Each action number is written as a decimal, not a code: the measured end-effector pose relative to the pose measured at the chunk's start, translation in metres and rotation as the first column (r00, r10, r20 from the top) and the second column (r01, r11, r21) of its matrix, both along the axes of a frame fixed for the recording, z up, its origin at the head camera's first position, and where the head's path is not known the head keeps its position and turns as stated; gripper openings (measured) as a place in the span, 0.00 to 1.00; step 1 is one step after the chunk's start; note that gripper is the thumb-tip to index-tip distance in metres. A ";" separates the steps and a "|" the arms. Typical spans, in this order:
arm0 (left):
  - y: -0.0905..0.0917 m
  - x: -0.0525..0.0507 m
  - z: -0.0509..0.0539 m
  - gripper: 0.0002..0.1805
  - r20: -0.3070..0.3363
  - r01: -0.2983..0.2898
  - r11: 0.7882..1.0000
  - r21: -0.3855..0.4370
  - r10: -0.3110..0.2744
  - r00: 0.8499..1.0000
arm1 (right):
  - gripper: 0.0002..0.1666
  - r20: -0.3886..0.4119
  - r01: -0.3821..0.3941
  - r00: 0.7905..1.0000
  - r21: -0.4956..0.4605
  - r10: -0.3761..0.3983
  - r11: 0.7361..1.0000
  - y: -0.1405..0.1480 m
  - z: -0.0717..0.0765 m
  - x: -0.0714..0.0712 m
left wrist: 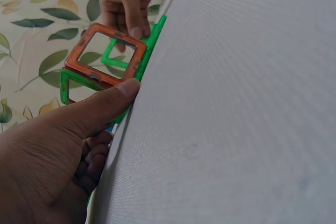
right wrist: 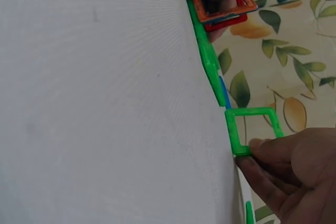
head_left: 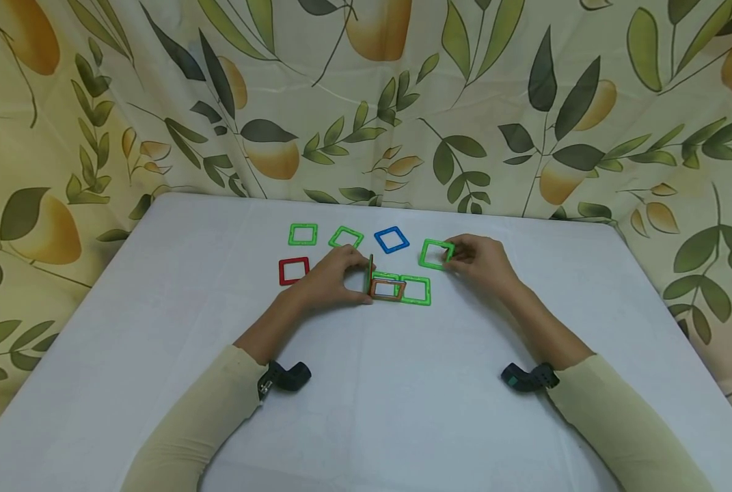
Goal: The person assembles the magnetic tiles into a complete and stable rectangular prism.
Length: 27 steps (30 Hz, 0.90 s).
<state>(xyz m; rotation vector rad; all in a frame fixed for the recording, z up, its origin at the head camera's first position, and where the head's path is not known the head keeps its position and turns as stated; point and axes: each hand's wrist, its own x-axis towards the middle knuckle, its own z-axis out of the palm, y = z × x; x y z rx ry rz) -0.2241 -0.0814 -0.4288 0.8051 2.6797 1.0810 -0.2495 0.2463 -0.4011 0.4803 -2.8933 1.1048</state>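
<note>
In the head view my left hand [head_left: 331, 279] holds a thin upright square tile [head_left: 370, 266] at the left end of a small build, thumb near the table and fingers higher up. An orange square frame [head_left: 387, 298] stands at the front of it, and green square frames [head_left: 428, 290] lie flat. Its thumb lies by the orange frame's lower corner in the left wrist view; red shows behind that frame in the right wrist view. My right hand [head_left: 482, 263] pinches a separate green square magnetic tile [right wrist: 231, 132] by its edge, right of the build.
Behind the build, two green frames [head_left: 303, 244] and a blue frame [head_left: 381, 244] lie on the white table [head_left: 366, 396]. A red frame [head_left: 282, 272] lies left, beside my left wrist. A leaf-and-fruit patterned cloth [head_left: 341, 102] hangs along the table's back edge.
</note>
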 end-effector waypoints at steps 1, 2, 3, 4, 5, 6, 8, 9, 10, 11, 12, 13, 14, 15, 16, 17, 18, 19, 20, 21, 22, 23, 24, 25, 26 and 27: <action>0.000 0.000 0.000 0.35 -0.001 -0.001 1.000 -0.001 0.001 1.000 | 0.20 -0.008 0.001 1.000 0.002 -0.001 1.000 0.000 0.001 0.001; 0.000 0.000 0.000 0.35 0.000 -0.003 1.000 -0.001 0.003 1.000 | 0.19 -0.015 0.002 1.000 0.006 -0.001 1.000 0.001 0.001 0.003; 0.000 0.000 0.000 0.35 0.000 -0.004 1.000 -0.002 0.004 1.000 | 0.18 -0.020 0.001 1.000 0.007 -0.001 1.000 0.002 0.002 0.004; 0.000 0.000 0.000 0.35 0.001 -0.006 1.000 -0.003 0.006 1.000 | 0.17 -0.023 0.000 1.000 0.008 0.001 1.000 0.002 0.003 0.006; 0.000 0.001 0.000 0.34 0.002 -0.008 1.000 -0.004 0.008 1.000 | 0.17 -0.026 -0.003 1.000 0.010 0.003 1.000 0.002 0.003 0.007; 0.001 0.000 0.000 0.34 0.001 -0.008 1.000 -0.004 0.008 1.000 | 0.16 -0.029 -0.003 1.000 0.012 0.004 1.000 0.002 0.004 0.009; 0.001 0.001 0.000 0.34 0.002 -0.007 1.000 -0.005 0.007 1.000 | 0.16 -0.032 -0.004 0.999 0.007 0.005 1.000 0.003 0.005 0.012; 0.001 0.001 0.000 0.34 0.003 -0.007 1.000 -0.005 0.007 1.000 | 0.16 -0.036 -0.005 0.999 0.004 0.005 1.000 0.003 0.005 0.014; 0.001 0.001 0.000 0.34 0.004 -0.006 1.000 -0.006 0.007 1.000 | 0.16 -0.041 -0.003 0.999 0.004 0.004 1.000 0.003 0.006 0.015; 0.001 0.001 0.000 0.34 0.005 -0.006 1.000 -0.006 0.006 1.000 | 0.16 -0.048 -0.001 0.999 0.003 0.001 1.000 0.003 0.006 0.017; 0.000 0.001 -0.001 0.34 0.004 -0.004 1.000 -0.005 0.004 1.000 | 0.16 -0.052 0.001 0.999 -0.002 -0.001 1.000 0.003 0.006 0.018; 0.000 0.001 -0.001 0.34 0.003 -0.002 1.000 -0.004 0.002 1.000 | 0.15 -0.057 0.003 0.998 -0.006 -0.003 1.000 0.003 0.006 0.020; 0.000 0.001 -0.001 0.34 0.002 -0.001 1.000 -0.003 0.001 1.000 | 0.15 -0.059 0.005 0.998 -0.012 -0.006 1.000 0.002 0.006 0.022; 0.000 0.001 -0.001 0.34 0.000 0.002 1.000 -0.002 -0.002 1.000 | 0.14 -0.062 0.008 0.998 -0.019 -0.009 1.000 0.002 0.006 0.024; 0.000 0.001 -0.001 0.34 -0.002 0.004 1.000 -0.002 -0.004 1.000 | 0.14 -0.062 0.011 0.998 -0.027 -0.012 1.000 0.001 0.006 0.026; 0.000 0.001 -0.001 0.34 -0.003 0.006 1.000 -0.001 -0.006 1.000 | 0.14 -0.058 0.010 0.998 -0.035 -0.012 0.999 0.000 0.007 0.028; 0.000 0.001 -0.002 0.35 -0.005 0.009 1.000 0.000 -0.009 1.000 | 0.14 -0.055 0.008 0.998 -0.041 -0.011 0.999 -0.001 0.008 0.031; 0.000 0.000 -0.002 0.35 -0.007 0.011 1.000 0.000 -0.011 1.000 | 0.14 -0.054 0.007 0.999 -0.045 -0.010 0.999 -0.002 0.008 0.033; -0.001 0.000 -0.001 0.35 -0.008 0.012 1.000 0.000 -0.012 1.000 | 0.13 -0.051 0.006 0.999 -0.048 -0.009 0.999 -0.002 0.009 0.035; -0.001 0.000 -0.001 0.35 -0.007 0.013 1.000 -0.001 -0.013 1.000 | 0.13 -0.051 0.003 0.999 -0.045 -0.005 0.999 -0.003 0.009 0.037; -0.001 0.000 0.000 0.35 -0.008 0.014 1.000 0.000 -0.014 1.000 | 0.13 -0.049 0.000 0.999 -0.044 -0.002 0.999 -0.004 0.010 0.040; -0.001 0.000 0.000 0.35 -0.007 0.013 1.000 0.001 -0.013 1.000 | 0.14 -0.047 -0.003 0.999 -0.044 0.001 0.999 -0.004 0.011 0.042; -0.001 0.000 0.000 0.35 -0.008 0.014 1.000 0.003 -0.014 1.000 | 0.13 -0.050 -0.004 0.999 -0.042 0.001 0.999 -0.004 0.011 0.044; -0.001 0.000 0.001 0.35 -0.008 0.014 1.000 0.005 -0.014 1.000 | 0.13 -0.053 -0.005 0.999 -0.040 0.002 0.999 -0.005 0.011 0.046; 0.000 0.000 0.001 0.35 -0.007 0.013 1.000 0.008 -0.013 1.000 | 0.13 -0.055 -0.004 0.998 -0.035 0.002 0.999 -0.005 0.011 0.048; 0.000 0.001 0.001 0.35 -0.006 0.013 1.000 0.011 -0.013 1.000 | 0.13 -0.057 -0.005 0.998 -0.036 0.003 0.999 -0.006 0.011 0.050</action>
